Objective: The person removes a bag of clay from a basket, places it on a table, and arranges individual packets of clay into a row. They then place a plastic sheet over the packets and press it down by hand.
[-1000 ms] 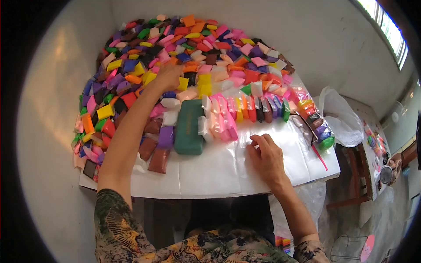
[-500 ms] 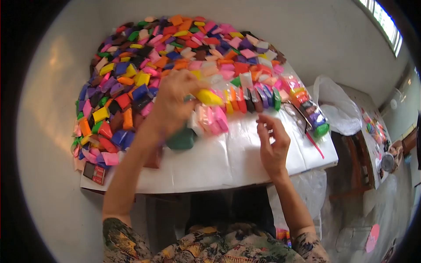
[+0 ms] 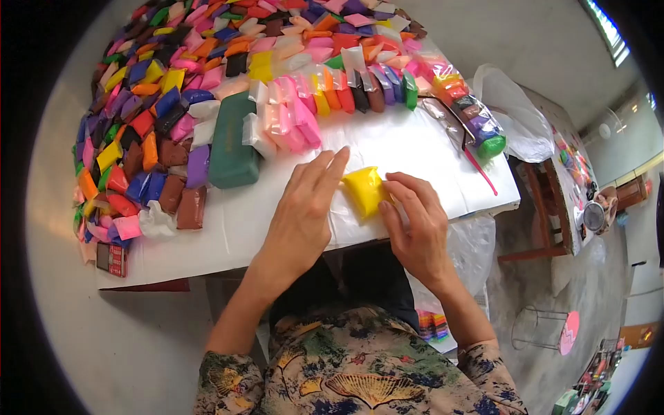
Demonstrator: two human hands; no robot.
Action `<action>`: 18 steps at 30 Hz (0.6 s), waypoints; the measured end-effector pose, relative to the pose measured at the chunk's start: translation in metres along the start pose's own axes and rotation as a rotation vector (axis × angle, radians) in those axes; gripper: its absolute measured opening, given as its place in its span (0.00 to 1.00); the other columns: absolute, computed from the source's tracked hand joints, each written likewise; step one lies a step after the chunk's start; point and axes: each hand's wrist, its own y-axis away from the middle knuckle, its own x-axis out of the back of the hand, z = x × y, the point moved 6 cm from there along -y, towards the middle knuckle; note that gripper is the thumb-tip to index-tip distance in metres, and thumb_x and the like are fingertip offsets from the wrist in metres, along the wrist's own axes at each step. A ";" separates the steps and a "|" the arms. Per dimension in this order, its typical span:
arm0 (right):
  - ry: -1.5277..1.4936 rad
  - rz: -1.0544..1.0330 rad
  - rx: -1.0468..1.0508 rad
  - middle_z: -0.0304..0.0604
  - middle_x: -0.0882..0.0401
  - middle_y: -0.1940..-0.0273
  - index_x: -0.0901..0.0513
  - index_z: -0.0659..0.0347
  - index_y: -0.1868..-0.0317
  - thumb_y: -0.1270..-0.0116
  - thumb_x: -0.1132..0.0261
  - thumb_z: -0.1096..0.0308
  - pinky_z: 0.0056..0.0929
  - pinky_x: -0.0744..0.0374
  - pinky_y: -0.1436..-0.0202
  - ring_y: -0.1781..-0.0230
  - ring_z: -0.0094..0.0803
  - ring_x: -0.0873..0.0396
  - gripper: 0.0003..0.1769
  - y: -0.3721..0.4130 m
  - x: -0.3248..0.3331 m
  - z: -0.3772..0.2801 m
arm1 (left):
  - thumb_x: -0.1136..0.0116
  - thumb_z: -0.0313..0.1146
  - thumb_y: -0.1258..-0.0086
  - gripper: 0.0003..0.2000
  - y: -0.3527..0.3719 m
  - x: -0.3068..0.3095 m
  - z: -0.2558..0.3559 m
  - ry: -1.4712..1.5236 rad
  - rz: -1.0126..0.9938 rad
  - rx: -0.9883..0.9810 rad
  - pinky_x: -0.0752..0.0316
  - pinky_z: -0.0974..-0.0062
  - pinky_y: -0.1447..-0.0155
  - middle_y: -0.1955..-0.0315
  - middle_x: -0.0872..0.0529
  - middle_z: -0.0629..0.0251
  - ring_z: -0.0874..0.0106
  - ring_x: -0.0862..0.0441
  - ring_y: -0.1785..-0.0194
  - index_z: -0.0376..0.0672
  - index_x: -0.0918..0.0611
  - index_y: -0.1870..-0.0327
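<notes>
A yellow packet (image 3: 365, 194), glossy and pillow-shaped, is near the front edge of the white-covered table (image 3: 415, 142). My right hand (image 3: 420, 225) grips its right edge between thumb and fingers. Just left of the packet, my left hand (image 3: 304, 207) has its fingers stretched out and holds nothing. Beyond my hands stands a row of wrapped packets, from pink packets (image 3: 294, 117) through yellow, orange, black, brown and purple to a green packet (image 3: 409, 91). A dark green case (image 3: 236, 142) lies left of the row.
A large heap of coloured packets (image 3: 166, 79) covers the table's left and back. Eyeglasses (image 3: 453, 114) lie beside a filled clear bag (image 3: 477, 114) on the right. A red phone-like object (image 3: 112, 259) sits at the front left corner. A white plastic bag (image 3: 515, 124) hangs by the right edge.
My left hand has brought the yellow packet down from the row toward the front edge and let go. My right hand has taken hold of it. The view has shifted.
</notes>
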 end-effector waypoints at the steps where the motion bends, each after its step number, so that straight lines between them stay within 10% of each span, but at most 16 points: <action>1: 0.066 -0.012 0.061 0.53 0.21 0.43 0.21 0.68 0.44 0.39 0.31 0.74 0.43 0.26 0.38 0.43 0.47 0.22 0.22 -0.003 0.001 -0.007 | 0.55 0.12 0.41 0.29 0.004 0.004 -0.001 -0.009 0.029 0.031 0.30 0.57 0.33 0.42 0.22 0.43 0.46 0.25 0.40 0.30 0.27 0.34; 8: 0.096 -0.391 0.250 0.59 0.38 0.27 0.32 0.74 0.31 0.34 0.34 0.58 0.52 0.42 0.21 0.24 0.53 0.39 0.37 -0.006 -0.027 -0.017 | 0.46 0.13 0.43 0.21 0.024 0.010 -0.006 0.054 0.152 0.063 0.24 0.59 0.42 0.48 0.19 0.47 0.50 0.21 0.47 0.28 0.20 0.45; 18: -0.015 -0.315 0.048 0.65 0.38 0.28 0.34 0.73 0.29 0.34 0.35 0.67 0.49 0.37 0.24 0.25 0.59 0.39 0.35 -0.006 -0.029 -0.022 | 0.36 0.23 0.42 0.16 0.023 0.004 0.004 0.128 0.084 0.067 0.28 0.61 0.49 0.59 0.23 0.56 0.56 0.24 0.55 0.34 0.20 0.51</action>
